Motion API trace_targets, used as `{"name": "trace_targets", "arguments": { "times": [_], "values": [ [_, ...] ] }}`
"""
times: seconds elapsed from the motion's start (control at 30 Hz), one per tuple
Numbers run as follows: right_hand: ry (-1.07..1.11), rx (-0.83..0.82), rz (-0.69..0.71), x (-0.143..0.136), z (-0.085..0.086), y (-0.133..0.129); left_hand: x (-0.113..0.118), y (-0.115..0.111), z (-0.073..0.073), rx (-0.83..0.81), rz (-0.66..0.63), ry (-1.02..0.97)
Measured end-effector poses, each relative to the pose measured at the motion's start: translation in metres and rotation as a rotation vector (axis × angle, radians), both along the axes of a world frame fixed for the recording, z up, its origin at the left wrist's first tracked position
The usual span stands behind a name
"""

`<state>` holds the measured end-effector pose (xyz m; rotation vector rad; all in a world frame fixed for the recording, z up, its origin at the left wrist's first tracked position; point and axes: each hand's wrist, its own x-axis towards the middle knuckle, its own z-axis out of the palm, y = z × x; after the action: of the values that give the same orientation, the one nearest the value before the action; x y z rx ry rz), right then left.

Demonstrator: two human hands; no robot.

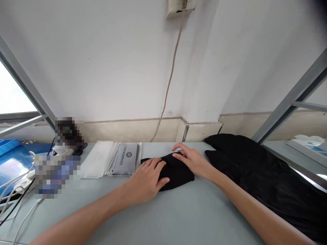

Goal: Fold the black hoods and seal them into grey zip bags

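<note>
A folded piece of black fabric [178,175] lies on the grey table [178,217] in front of me; what garment it is I cannot make out. Across its left part rests my left hand [150,178], palm down with the fingers apart. My right hand [192,160] is at its far right edge, fingers stretched out and the thumb over the cloth. Left of the fabric is a grey package [126,159] marked ROCKBROS, inside a clear bag. Beside that lies a stack of frosted plastic bags [98,160].
A large heap of black fabric [255,173] covers the right side. White cables [27,183], a blue tray [10,145] and a blurred-out dark object [68,132] are at left. Metal frame posts [288,98] slant up at both sides; a cord [172,68] hangs down the wall.
</note>
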<state>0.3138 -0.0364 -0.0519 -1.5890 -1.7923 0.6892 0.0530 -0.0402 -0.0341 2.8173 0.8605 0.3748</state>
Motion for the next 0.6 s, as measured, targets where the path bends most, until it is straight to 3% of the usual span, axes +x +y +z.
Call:
{"name": "trace_targets", "arguments": {
  "times": [0.1, 0.23, 0.33, 0.47, 0.6],
  "values": [
    [-0.047, 0.048, 0.06, -0.002, -0.002, 0.002, -0.002, -0.009, -0.016, -0.011, 0.031, 0.12],
    [-0.151, 0.097, 0.115, 0.001, -0.011, 0.006, -0.005, -0.009, -0.034, 0.012, 0.064, 0.132],
    [-0.238, 0.175, 0.094, 0.002, -0.012, 0.005, -0.005, -0.009, -0.037, 0.021, 0.071, 0.124],
    [-0.313, 0.257, 0.121, -0.008, 0.0, -0.005, -0.006, -0.008, -0.035, -0.005, 0.051, 0.156],
    [-0.361, 0.111, 0.267, -0.02, 0.003, -0.016, -0.005, -0.006, -0.038, 0.011, 0.046, 0.143]
  ]
}}
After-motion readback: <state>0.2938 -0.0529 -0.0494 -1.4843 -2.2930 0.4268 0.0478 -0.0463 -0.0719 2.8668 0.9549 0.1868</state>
